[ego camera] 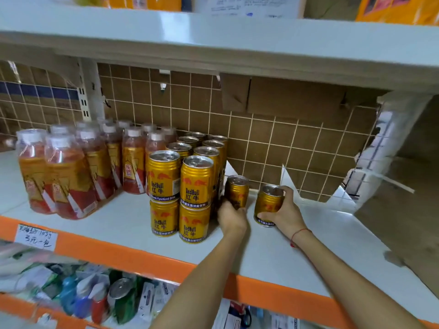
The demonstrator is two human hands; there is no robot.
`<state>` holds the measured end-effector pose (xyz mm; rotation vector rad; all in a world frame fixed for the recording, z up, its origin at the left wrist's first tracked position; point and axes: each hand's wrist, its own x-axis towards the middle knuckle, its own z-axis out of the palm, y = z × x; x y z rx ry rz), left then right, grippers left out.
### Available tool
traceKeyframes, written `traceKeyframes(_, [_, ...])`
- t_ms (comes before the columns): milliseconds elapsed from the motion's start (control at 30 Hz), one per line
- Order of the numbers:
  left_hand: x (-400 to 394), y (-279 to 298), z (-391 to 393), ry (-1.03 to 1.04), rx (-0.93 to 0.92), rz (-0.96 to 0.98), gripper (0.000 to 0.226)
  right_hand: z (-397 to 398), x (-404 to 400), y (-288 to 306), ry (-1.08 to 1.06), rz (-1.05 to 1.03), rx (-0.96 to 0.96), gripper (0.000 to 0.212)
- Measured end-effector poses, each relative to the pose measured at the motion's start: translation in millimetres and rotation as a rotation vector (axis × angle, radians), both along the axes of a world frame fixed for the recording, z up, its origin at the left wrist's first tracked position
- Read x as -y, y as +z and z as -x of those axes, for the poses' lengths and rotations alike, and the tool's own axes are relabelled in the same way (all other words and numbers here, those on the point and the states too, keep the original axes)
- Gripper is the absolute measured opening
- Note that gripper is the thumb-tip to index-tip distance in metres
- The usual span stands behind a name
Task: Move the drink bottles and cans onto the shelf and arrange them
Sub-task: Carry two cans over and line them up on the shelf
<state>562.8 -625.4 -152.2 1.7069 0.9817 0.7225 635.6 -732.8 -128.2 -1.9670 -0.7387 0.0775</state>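
Note:
Gold drink cans (196,181) stand stacked two high in rows on the white shelf (123,217). My left hand (231,217) grips a gold can (237,189) standing just right of the stack, near the back. My right hand (283,213) grips another gold can (268,200) further right, with the thumb low on its front and fingers over its rim. Shrink-wrapped red drink bottles (69,167) with white caps fill the shelf's left part.
A wire grid with cardboard (273,129) behind it backs the shelf. An upper white shelf (213,41) hangs overhead. The orange shelf edge (133,255) carries a handwritten price tag (35,237). Mixed goods, a can among them (121,289), lie on the shelf below.

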Motion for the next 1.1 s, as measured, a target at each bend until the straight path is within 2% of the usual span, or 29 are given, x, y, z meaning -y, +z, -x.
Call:
traceKeyframes(400, [-8.5,4.7,-32.7,0.002,-0.107,-0.012,0.031,-20.4,-11.6,-3.0,0.030,-0.005,0.024,0.090])
traceKeyframes(467, [-3.0,6.7,-27.2,0.030,-0.084,-0.024,0.030,-20.7,-11.5,-2.0,0.023,0.006,0.021,0.091])
traceKeyframes(567, [-2.4,12.3,-18.4,0.053,-0.025,0.078,0.033,-21.1,-10.3,-0.3,0.025,0.020,0.012,0.091])
traceKeyframes(633, [-5.5,14.1,-19.9,0.058,0.002,0.208,0.036,-22.1,-10.0,0.7,0.026,0.024,0.004,0.091])
traceKeyframes(667, [-4.5,15.9,-20.9,0.077,0.054,0.337,0.037,-22.7,-9.8,1.0,0.023,0.023,0.002,0.091])
traceKeyframes(700, [-4.7,16.9,-23.3,0.097,0.150,0.514,0.035,-23.2,-10.2,1.3,0.019,0.022,0.004,0.091])
traceKeyframes(767, [-3.8,24.0,-22.2,0.131,0.460,0.907,0.029,-23.7,-10.6,0.8,0.015,0.024,0.006,0.092])
traceKeyframes(833, [-1.1,32.2,-19.4,0.146,0.730,1.203,0.025,-23.7,-10.9,0.1,0.012,0.025,0.000,0.092])
traceKeyframes(933, [-4.1,43.9,-12.6,0.154,0.889,1.415,0.040,-24.4,-11.7,-0.6,0.008,0.022,0.002,0.091])
traceKeyframes(1033, [-9.4,52.7,-11.1,0.158,0.934,1.569,0.042,-24.1,-11.5,-0.9,0.007,0.018,-0.006,0.091])
traceKeyframes(1100, [-15.9,55.7,-11.3,0.159,0.912,1.596,0.044,-23.8,-11.3,-0.9,0.005,0.019,-0.005,0.091])
